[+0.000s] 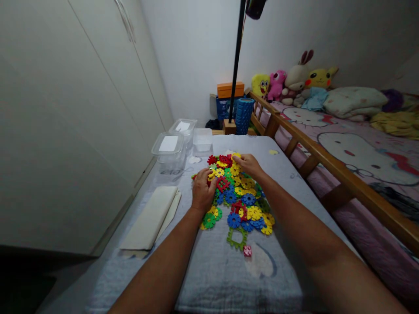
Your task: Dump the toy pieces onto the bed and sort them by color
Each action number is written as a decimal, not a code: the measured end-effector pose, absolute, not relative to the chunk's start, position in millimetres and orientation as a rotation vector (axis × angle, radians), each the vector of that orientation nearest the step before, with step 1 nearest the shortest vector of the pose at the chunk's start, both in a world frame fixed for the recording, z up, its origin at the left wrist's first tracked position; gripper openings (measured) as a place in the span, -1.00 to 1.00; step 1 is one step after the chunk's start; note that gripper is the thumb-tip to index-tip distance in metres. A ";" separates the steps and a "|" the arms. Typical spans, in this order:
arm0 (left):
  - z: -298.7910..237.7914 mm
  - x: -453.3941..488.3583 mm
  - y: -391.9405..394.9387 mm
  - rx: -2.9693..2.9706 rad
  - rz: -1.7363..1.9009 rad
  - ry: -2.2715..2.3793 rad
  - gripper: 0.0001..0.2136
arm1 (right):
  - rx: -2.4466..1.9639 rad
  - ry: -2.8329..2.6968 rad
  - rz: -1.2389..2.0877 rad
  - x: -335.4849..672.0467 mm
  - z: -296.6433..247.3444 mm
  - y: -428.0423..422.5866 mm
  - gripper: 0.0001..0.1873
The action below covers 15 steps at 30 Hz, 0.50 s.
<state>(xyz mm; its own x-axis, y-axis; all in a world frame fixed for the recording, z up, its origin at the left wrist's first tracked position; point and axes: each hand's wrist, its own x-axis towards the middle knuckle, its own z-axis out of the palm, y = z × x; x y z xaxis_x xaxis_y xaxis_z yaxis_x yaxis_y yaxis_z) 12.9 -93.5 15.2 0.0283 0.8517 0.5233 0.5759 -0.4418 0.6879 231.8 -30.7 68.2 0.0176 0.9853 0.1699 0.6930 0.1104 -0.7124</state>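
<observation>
A spread pile of plastic interlocking pieces lies on the cloth-covered table, with yellow discs (254, 213), blue discs (233, 220), green discs (209, 220) and red square pieces (223, 184). My left hand (203, 190) rests on the pile's left side, its fingers stretched and thumb apart; what lies under the palm is hidden. At the far edge of the pile, my right hand (249, 165) pinches a yellow notched disc (235, 155) between thumb and fingers. Nearest to me lie a green square frame piece (237, 238) and a small pink block (247, 251).
Clear plastic boxes with lids (167, 150) and another clear tub (203, 140) stand at the table's far left. A folded cream cloth or bag (152, 218) lies left of my arm. A wooden bed rail (304, 163) runs along the right; a black pole (236, 65) rises behind.
</observation>
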 end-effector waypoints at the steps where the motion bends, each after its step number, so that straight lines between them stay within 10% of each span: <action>1: 15.3 12.8 -94.3 2.037 1.360 1.487 -0.77 | -1.658 -1.749 0.550 229.9 68.9 -26.5 -0.42; 15: 19.3 2.9 -92.2 2.012 1.263 2.001 -0.65 | -1.934 -1.916 0.289 226.3 74.0 22.1 -0.63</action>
